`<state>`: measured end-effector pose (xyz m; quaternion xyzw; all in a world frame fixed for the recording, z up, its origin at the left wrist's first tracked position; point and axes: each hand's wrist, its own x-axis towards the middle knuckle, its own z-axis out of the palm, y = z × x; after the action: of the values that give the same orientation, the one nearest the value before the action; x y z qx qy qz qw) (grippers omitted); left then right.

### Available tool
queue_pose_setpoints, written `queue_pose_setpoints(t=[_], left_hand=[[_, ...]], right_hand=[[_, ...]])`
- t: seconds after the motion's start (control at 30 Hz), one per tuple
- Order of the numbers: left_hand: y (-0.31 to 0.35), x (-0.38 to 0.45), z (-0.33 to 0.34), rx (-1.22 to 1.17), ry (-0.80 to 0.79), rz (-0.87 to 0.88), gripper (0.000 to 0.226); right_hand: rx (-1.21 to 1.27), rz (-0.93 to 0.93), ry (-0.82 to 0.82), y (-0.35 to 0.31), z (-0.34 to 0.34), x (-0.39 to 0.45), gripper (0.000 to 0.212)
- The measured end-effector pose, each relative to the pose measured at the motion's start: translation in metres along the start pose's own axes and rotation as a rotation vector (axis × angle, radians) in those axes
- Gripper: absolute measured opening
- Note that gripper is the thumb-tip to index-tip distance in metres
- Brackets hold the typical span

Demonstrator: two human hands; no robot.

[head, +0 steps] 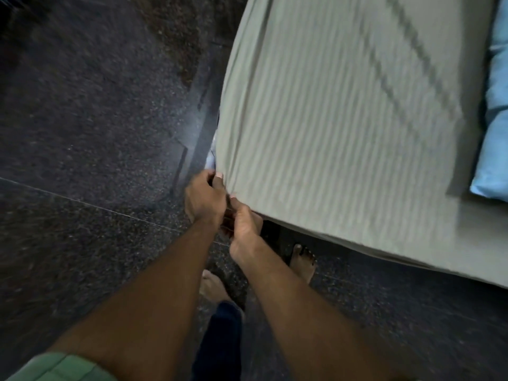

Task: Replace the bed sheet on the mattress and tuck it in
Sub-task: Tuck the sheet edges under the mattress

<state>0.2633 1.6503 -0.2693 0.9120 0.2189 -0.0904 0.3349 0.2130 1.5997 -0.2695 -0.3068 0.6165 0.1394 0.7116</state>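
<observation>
Tucking step: left hand [204, 198] & right hand [244, 224] both pinch sheet [330, 119] at mattress corner; next prob pull taut, push under.

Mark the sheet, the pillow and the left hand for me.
sheet [343, 133], head view, striped top surface.
pillow [494, 127], head view, blue side at right edge.
left hand [204, 200], head view, back of hand.

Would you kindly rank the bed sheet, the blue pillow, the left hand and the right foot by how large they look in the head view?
1. bed sheet, by far the largest.
2. blue pillow, though partly cut off by the frame edge.
3. left hand.
4. right foot, close to the hand in size; being farther away makes this unsure.
</observation>
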Motion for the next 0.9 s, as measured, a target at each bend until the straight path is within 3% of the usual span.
queue_pose_setpoints(t=[0.1, 0.17, 0.4, 0.57, 0.73, 0.83, 0.9], left_hand=[[-0.005, 0.017, -0.008, -0.094, -0.022, -0.102, 0.014], [-0.006, 0.024, -0.015, -0.095, -0.042, -0.105, 0.014], [-0.008, 0.056, -0.044, 0.302, -0.208, 0.181, 0.014], [0.006, 0.069, -0.043, 0.461, -0.339, 0.398, 0.018], [-0.002, 0.07, -0.039, 0.439, -0.339, 0.403, 0.014], [-0.002, 0.071, -0.035, 0.418, -0.339, 0.391, 0.009], [-0.005, 0.072, -0.032, 0.393, -0.33, 0.372, 0.004]], right_hand=[[0.122, 0.022, 0.034, 0.005, 0.024, -0.002, 0.026], [0.158, 0.024, 0.045, 0.008, 0.035, -0.003, 0.015], [0.28, -0.077, 0.25, 0.021, 0.067, -0.011, 0.009], [0.429, -0.146, 0.268, 0.03, 0.084, -0.01, 0.018], [0.347, -0.188, 0.306, 0.029, 0.076, -0.002, 0.025], [0.262, -0.21, 0.31, 0.038, 0.071, 0.002, 0.015], [0.237, -0.205, 0.335, 0.039, 0.075, 0.005, 0.019]])
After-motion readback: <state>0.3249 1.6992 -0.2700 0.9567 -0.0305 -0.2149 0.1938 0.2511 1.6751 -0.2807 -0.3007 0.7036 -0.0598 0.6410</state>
